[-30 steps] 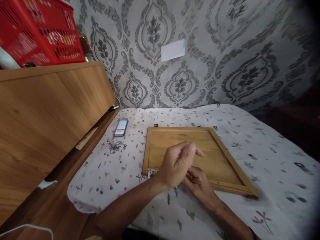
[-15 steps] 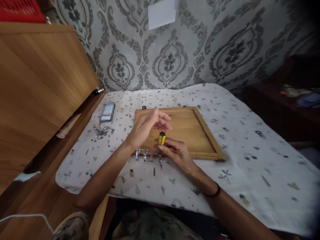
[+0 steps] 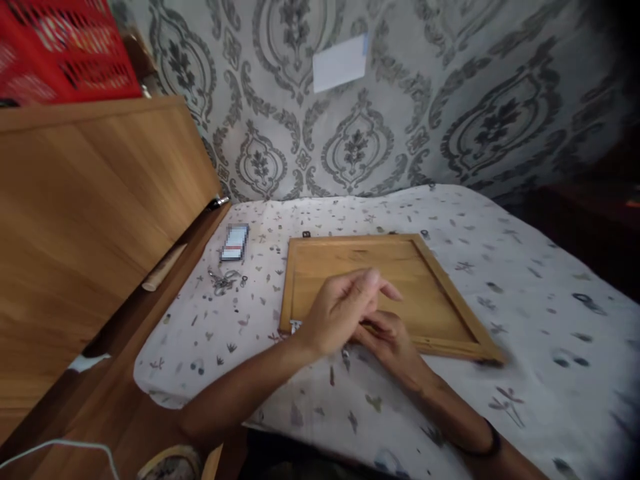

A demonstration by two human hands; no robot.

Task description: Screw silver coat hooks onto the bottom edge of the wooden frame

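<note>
My left hand [image 3: 345, 310] is closed, its fingers curled over the spot just above my right hand. My right hand [image 3: 387, 340] pinches low beside it, over the front edge of a wooden framed panel [image 3: 465, 307] lying on the table. The yellow and black screwdriver handle seen in the earlier picture is now hidden between both hands. A shiny metal bracket [image 3: 296, 327] shows at the panel's front left corner. Another small metal piece [image 3: 346, 353] peeks out beneath my hands. The other brackets are covered by my left hand.
A printed white cloth [image 3: 200, 347] covers the table. Left of the panel lie a phone [image 3: 235, 242] and a small heap of metal parts [image 3: 225, 281]. A wooden cabinet [image 3: 100, 220] with a red basket [image 3: 75, 53] on top stands at left; patterned wall behind.
My left hand has come down over the screwdriver handle, which is now out of sight. My right hand stays low at the panel's front edge. The whole view has shifted right and down.
</note>
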